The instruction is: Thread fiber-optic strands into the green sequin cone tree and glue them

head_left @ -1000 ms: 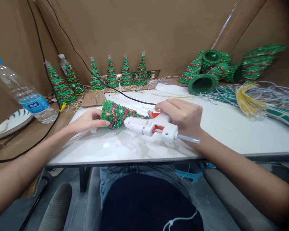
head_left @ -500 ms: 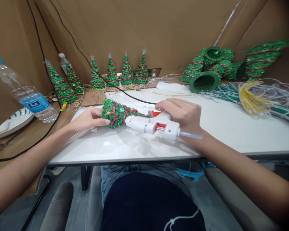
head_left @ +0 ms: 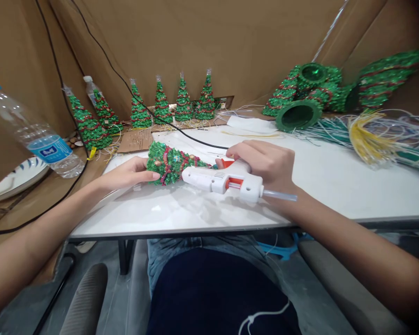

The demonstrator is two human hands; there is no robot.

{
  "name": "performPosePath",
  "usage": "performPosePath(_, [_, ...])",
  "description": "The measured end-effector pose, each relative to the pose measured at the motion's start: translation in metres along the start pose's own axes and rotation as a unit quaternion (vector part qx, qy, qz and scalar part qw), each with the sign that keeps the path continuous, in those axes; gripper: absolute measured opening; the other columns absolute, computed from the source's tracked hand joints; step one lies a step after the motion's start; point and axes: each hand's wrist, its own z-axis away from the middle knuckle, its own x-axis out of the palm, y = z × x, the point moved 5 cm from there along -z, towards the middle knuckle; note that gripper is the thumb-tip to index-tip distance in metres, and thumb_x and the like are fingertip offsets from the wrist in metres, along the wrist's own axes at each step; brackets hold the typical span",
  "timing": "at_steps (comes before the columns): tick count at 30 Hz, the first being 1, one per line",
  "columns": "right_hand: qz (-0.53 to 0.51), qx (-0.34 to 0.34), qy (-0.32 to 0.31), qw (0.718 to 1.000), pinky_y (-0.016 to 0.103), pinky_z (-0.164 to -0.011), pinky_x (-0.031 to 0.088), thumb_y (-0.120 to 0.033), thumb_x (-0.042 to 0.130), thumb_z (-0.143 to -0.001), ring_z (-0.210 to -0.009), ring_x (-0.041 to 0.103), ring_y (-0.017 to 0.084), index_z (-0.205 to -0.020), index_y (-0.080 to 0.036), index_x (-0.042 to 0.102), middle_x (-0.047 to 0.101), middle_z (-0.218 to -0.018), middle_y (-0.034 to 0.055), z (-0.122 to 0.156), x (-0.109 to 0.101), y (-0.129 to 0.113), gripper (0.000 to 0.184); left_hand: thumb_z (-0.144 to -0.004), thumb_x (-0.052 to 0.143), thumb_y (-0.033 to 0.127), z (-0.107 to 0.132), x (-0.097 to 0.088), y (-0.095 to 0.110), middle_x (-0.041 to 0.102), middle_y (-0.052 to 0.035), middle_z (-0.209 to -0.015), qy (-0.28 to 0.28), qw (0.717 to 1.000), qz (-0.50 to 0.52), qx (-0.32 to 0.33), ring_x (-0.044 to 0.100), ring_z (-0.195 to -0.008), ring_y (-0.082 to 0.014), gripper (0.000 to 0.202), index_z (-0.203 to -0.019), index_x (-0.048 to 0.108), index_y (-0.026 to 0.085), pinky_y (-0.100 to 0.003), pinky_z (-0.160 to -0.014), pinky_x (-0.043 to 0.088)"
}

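My left hand [head_left: 134,172] is closed around the wide base of a small green Christmas tree [head_left: 165,163] with red garlands and gold beads. The tree lies on its side over the white table [head_left: 181,216], its tip pointing right. In my right hand [head_left: 265,160] is a white hot glue gun [head_left: 218,180] with an orange trigger, gripped by the handle. A clear glue stick [head_left: 280,195] sticks out of its rear. The nozzle points left, close to the tree's lower side; whether it touches is unclear.
Several finished-looking trees [head_left: 183,102] stand along the back. More green trees [head_left: 298,115] lie piled at the back right, beside bundled yellow and white wires [head_left: 366,139]. A water bottle [head_left: 50,149] and a plate [head_left: 28,174] are at left. A black cable [head_left: 181,131] crosses the table.
Both hands hold almost the same pose. The glue gun and my right hand appear shifted very slightly right; the view itself has moved a little.
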Motion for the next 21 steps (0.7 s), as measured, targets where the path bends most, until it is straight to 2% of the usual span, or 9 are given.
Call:
performPosePath(4, [-0.001,-0.004,0.003,1.0,0.029,-0.05,0.027,-0.04,0.055,-0.087,-0.056,0.054,0.014,-0.07,-0.019,0.059,0.063,-0.062,0.0014,-0.0002,-0.0001,-0.0004,0.027,-0.078,0.06,0.038,0.0001,0.0017,-0.0023,0.063,-0.0004,-0.074,-0.021,1.0,-0.001,-0.011,0.048,-0.06,-0.01,0.026,-0.083,0.066,0.013,-0.019,-0.054,0.041])
performPosePath(8, [0.0,-0.002,-0.004,1.0,0.029,-0.05,0.027,-0.041,0.053,-0.088,-0.057,0.055,0.015,-0.07,-0.02,0.059,0.063,-0.062,0.0014,-0.0008,0.0,0.0002,0.028,-0.081,0.057,0.04,-0.0004,0.0011,-0.0027,0.066,-0.0026,-0.085,-0.039,0.999,-0.026,-0.011,0.052,-0.069,-0.0121,0.031,-0.094,0.067,0.014,-0.02,-0.061,0.044])
performPosePath(15, [-0.001,0.009,-0.016,1.0,0.028,-0.049,0.026,-0.044,0.051,-0.089,-0.056,0.055,0.015,-0.069,-0.02,0.059,0.063,-0.062,0.0014,-0.0013,-0.0007,0.0009,0.032,-0.082,0.055,0.038,-0.0017,0.0002,-0.0021,0.066,-0.0022,-0.088,-0.063,0.997,-0.047,-0.001,0.054,-0.074,-0.0133,0.03,-0.096,0.068,0.015,-0.022,-0.067,0.045])
performPosePath(18, [0.0,0.009,-0.014,1.0,0.028,-0.049,0.027,-0.044,0.051,-0.089,-0.056,0.055,0.015,-0.07,-0.02,0.059,0.063,-0.062,0.0013,-0.0012,-0.0008,0.0008,0.032,-0.081,0.056,0.04,-0.002,-0.0003,-0.0054,0.067,-0.0024,-0.09,-0.049,0.998,-0.045,-0.011,0.054,-0.074,-0.0137,0.031,-0.095,0.068,0.015,-0.023,-0.067,0.045])
performPosePath(21, [0.006,0.004,-0.009,1.0,0.028,-0.05,0.027,-0.044,0.051,-0.089,-0.056,0.055,0.015,-0.07,-0.02,0.059,0.063,-0.062,0.001,-0.001,-0.0014,0.0004,0.032,-0.08,0.056,0.04,-0.0021,0.0001,-0.0067,0.065,-0.0011,-0.083,-0.036,0.998,-0.039,-0.019,0.052,-0.068,-0.0118,0.028,-0.086,0.066,0.014,-0.022,-0.063,0.043])
